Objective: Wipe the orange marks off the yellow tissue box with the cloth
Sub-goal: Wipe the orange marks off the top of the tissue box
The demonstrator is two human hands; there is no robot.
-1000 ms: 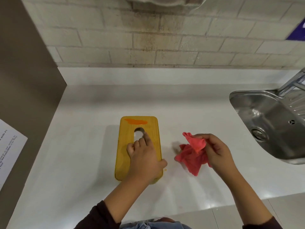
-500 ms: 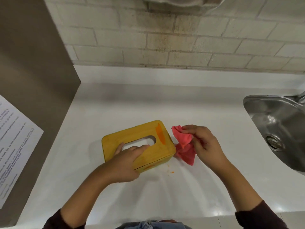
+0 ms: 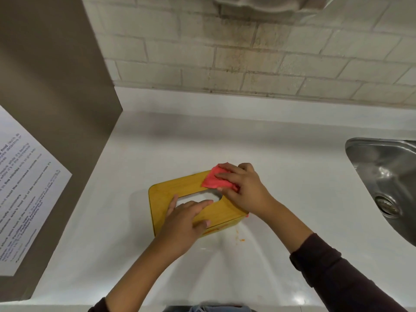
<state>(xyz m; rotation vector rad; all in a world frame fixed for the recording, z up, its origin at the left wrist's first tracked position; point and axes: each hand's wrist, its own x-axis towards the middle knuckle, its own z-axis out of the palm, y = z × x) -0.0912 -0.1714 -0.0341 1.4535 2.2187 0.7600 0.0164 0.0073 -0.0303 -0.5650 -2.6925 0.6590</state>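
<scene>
The white counter (image 3: 292, 199) looks smooth and glossy, so the likeliest trouble is the yellow tissue box (image 3: 162, 197) skidding on it. The box sits in the middle of the counter, well apart from the sink (image 3: 351, 154) on the right. A hard stroke could twist or shove it out from under the steadying hand. That is the left hand (image 3: 184, 221), which lies flat on the near half of the lid with its fingers stretched across the slot (image 3: 195, 198). It presses down rather than clasping, so it may not stop a sideways push. The right hand (image 3: 245, 190) presses the red cloth (image 3: 213, 181) onto the far right corner of the lid with fairly straight fingers. More cloth is bunched under the palm, and a bit pokes out at the box's right edge. Whatever mark lies under the cloth is hidden, so I cannot tell how much is left. A folded, loaded cloth could spread colour instead of lifting it. An orange smear (image 3: 216, 230) on the box's near side could be missed if only the lid gets wiped. The small orange specks (image 3: 242, 239) on the counter just in front could be picked up again if the box slides over them.
</scene>
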